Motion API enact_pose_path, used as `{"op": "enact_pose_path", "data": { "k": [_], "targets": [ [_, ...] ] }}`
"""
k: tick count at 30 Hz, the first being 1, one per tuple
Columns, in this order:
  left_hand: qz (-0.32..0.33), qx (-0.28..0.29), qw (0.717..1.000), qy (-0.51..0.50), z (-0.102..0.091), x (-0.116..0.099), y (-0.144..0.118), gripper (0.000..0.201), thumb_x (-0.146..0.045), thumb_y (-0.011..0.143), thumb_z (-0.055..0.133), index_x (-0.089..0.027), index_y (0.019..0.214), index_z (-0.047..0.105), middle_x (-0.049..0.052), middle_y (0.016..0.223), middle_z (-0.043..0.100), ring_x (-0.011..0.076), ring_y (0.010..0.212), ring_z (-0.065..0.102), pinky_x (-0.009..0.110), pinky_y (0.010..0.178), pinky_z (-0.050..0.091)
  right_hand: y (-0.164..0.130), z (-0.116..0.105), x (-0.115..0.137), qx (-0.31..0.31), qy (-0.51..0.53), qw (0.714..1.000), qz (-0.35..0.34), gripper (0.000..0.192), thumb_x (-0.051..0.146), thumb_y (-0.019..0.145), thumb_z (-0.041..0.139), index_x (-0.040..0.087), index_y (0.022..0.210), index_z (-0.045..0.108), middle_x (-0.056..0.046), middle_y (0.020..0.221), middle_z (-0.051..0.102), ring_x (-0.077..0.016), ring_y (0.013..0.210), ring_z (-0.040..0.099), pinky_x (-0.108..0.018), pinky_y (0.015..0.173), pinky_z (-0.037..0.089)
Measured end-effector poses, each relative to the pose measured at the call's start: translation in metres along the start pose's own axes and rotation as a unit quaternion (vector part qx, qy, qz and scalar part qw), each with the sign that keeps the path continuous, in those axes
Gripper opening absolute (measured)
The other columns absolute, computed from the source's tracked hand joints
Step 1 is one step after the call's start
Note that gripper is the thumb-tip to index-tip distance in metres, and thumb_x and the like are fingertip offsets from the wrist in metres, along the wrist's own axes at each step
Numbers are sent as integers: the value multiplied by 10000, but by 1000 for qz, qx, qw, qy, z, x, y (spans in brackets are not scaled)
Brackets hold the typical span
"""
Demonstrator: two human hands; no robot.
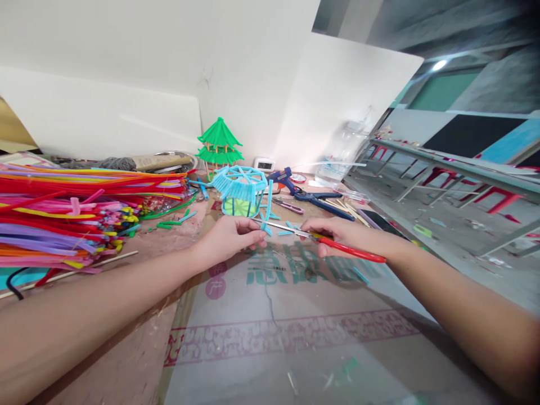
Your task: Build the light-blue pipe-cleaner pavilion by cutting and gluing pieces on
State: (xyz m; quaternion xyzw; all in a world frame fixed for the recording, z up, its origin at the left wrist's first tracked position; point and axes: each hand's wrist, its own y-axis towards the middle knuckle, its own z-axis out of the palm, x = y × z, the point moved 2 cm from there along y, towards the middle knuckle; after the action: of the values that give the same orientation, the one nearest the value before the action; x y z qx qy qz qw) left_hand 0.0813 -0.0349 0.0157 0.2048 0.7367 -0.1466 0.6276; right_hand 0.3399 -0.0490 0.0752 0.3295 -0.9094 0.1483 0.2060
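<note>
My right hand (335,232) grips a pair of scissors (350,249) with red and yellow handles, the blades pointing left. Closed in a pinch, my left hand (236,233) is at the blade tips, on a light blue pipe cleaner (269,201) that stands up by the blades. How much of it lies between the fingers is partly hidden. Just behind is a small round light blue pipe-cleaner pavilion (240,185) with a green and yellow base. Several short blue cut pieces (287,229) lie around the blades.
At left lie bundles of coloured pipe cleaners (63,219). A green-roofed model (220,143) stands at the back, near a white timer (264,164). A blue glue gun (284,179), dark pliers (324,199), a phone (382,222) and a clear bottle (341,154) are at right.
</note>
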Motion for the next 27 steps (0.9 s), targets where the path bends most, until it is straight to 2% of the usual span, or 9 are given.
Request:
{"op": "enact_pose_path", "data": {
  "k": [10,27],
  "targets": [
    [-5,1,1000,-7,0,0,0,193,-337,787,692,-145,787,677,33,761,739,88,610,583,202,610,458,-2,0,2,19,-3,1000,-17,367,486,876,572,189,1091,576,-26,912,559,-168,770,501,-266,689,408],
    [-2,0,1000,12,0,-3,-2,269,-418,777,689,-150,805,682,54,787,746,110,616,597,230,610,470,1,2,4,-4,16,1000,4,338,476,840,611,188,1015,638,-14,848,632,-177,746,564,-272,680,407]
  ]
}}
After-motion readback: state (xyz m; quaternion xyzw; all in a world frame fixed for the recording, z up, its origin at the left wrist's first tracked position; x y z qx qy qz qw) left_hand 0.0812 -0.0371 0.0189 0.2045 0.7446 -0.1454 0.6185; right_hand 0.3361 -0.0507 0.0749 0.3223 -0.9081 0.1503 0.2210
